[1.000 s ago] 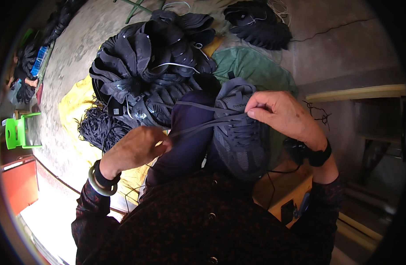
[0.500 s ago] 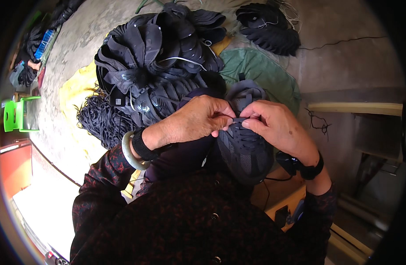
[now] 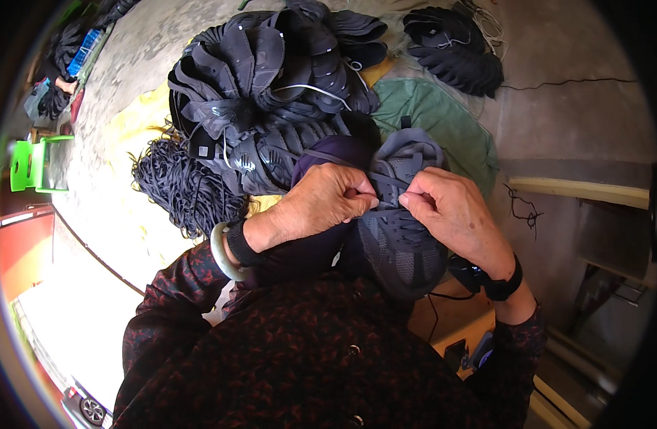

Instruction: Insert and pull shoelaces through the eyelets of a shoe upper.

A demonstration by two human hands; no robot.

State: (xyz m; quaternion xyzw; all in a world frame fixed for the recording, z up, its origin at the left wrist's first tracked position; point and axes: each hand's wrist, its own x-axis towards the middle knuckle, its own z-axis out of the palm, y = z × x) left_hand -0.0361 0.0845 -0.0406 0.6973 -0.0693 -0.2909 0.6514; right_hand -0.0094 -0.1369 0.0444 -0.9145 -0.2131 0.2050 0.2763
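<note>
A dark grey mesh shoe upper (image 3: 403, 250) lies over my lap, toe toward me and tongue away. Its lower eyelet rows carry a dark shoelace (image 3: 389, 181), which also stretches across the tongue between my hands. With thumb and fingers pinched, my left hand (image 3: 321, 200) grips the lace at the upper's left edge. My right hand (image 3: 450, 207) is closed in a pinch at the right eyelet edge, on what looks like the lace; the fingers hide most of it. Beyond my left hand lies a tangled heap of dark laces (image 3: 189, 189).
A big pile of black shoe uppers (image 3: 235, 79) stands ahead, a smaller stack of uppers (image 3: 453, 53) at far right. Green cloth (image 3: 453, 118) and yellow cloth (image 3: 146, 118) cover parts of the floor. A green chair (image 3: 28, 164) stands left; a wooden box (image 3: 432, 318) sits by my right forearm.
My fingertips, close together at the lace before, have parted to either side of the upper. The lace now runs across the tongue. The whole view has shifted slightly.
</note>
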